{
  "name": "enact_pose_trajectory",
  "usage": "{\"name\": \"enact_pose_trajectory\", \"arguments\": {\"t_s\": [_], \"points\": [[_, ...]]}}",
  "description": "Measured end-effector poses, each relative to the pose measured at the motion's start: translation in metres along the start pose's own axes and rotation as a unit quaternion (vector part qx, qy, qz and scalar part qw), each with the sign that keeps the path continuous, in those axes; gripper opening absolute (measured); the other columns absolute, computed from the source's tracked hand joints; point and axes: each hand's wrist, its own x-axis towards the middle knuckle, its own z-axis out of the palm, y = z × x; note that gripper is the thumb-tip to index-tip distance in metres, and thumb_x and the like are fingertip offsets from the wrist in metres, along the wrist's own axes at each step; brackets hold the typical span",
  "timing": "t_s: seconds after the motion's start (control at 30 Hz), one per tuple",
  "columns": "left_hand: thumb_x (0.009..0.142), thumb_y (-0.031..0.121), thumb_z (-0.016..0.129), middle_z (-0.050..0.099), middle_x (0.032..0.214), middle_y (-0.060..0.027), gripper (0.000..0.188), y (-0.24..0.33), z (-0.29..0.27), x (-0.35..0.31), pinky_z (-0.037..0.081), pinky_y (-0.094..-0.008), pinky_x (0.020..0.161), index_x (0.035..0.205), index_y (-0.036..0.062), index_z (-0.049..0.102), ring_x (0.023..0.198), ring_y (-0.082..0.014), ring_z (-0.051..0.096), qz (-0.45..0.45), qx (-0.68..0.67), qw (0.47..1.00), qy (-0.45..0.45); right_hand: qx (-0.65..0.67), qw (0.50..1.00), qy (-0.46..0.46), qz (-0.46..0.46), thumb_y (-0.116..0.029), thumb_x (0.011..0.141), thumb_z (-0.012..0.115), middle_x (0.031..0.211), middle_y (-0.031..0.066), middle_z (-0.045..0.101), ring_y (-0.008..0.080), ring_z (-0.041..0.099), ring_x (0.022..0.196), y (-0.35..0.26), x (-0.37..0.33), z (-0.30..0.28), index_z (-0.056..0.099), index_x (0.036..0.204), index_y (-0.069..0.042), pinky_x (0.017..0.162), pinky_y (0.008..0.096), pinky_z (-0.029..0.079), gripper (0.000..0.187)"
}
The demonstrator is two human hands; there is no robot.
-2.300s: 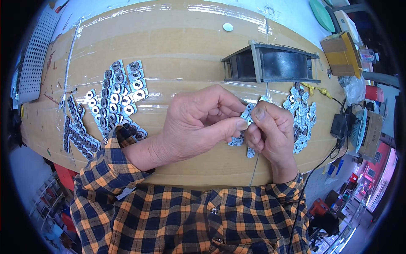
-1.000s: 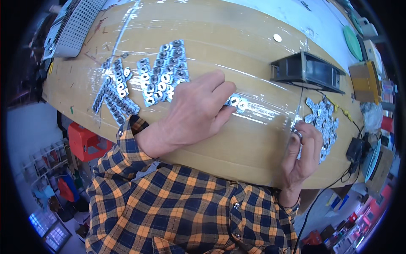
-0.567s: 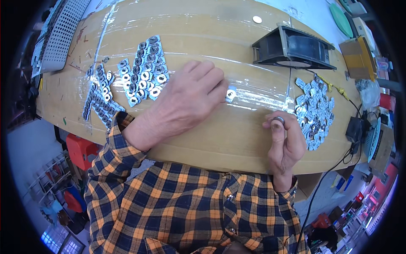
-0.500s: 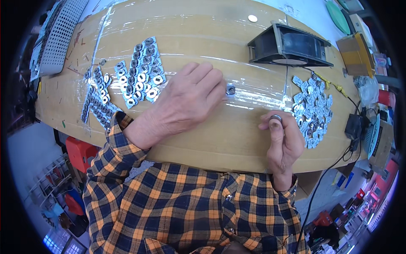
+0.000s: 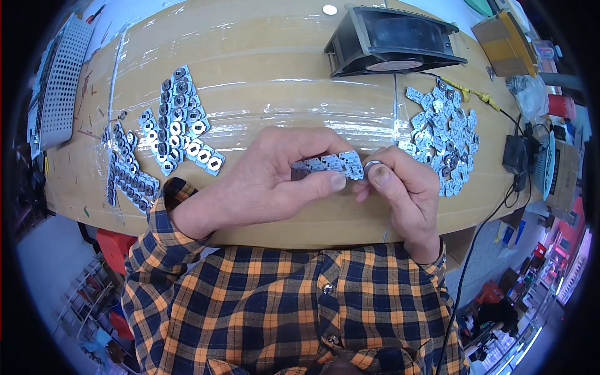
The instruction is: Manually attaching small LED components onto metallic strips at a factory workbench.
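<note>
My left hand [image 5: 259, 181] grips a strip of small pale circuit boards [image 5: 344, 164] between thumb and fingers, held up over the table. Part of the strip is hidden inside the hand. Close to the strip's right end, my right hand [image 5: 409, 190] pinches a round silver button cell [image 5: 371, 167] between thumb and forefinger. The cell's edge faces the last board; whether they touch I cannot tell. On the left lie rows of board strips [image 5: 178, 119] carrying round parts, and another group of strips [image 5: 128, 169] beyond my left sleeve.
A heap of loose small boards [image 5: 444, 137] lies on the right of the cardboard-covered table [image 5: 262, 69]. Behind it stands a black fan [image 5: 400, 40] with a yellow-wrapped cable [image 5: 478, 97]. A white disc [image 5: 329, 10] rests at the back, a perforated basket [image 5: 59, 81] at far left.
My left hand has turned over and lifted the board strip off the table. My right hand has moved left with the button cell, up to the strip's end. The view has shifted.
</note>
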Motion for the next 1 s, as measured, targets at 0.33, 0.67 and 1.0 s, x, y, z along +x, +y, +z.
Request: {"name": "enact_pose_trajectory", "arguments": {"t_s": [0.33,0.67,1.0], "points": [[0.082,0.008,0.075,0.067,0.078,-0.0013,0.014,0.002,-0.020,0.019,0.041,-0.0171,0.055,0.094,0.0008,0.070,0.065,-0.0032,0.057,-0.042,-0.069,0.992,-0.096,-0.119,0.984,-0.107,-0.077,-0.012,0.097,0.054,0.066,0.0047,0.064,0.0123,0.063,0.058,-0.003,0.013,-0.013,0.061,0.078,0.002,0.055,0.0230,0.048,0.024],[0.091,0.016,0.068,0.063,0.079,-0.0009,0.020,-0.002,-0.012,0.034,0.037,-0.0162,0.049,0.101,0.0003,0.061,0.061,-0.0019,0.052,-0.166,-0.283,0.943,-0.061,0.089,0.994,0.047,0.042,-0.019,0.101,0.050,0.065,0.0058,0.060,0.0101,0.055,0.049,0.001,0.020,-0.002,0.056,0.085,0.001,0.047,0.0240,0.044,0.026],[0.094,0.007,0.058,0.062,0.086,-0.0044,0.012,-0.021,-0.011,0.030,0.044,-0.0214,0.059,0.103,-0.0005,0.058,0.070,-0.0081,0.058,0.026,-0.019,0.998,0.046,0.220,0.966,0.105,0.089,-0.022,0.102,0.049,0.064,0.0059,0.057,0.0076,0.048,0.045,0.014,0.029,0.007,0.054,0.085,-0.001,0.041,0.0227,0.043,0.027]]}}
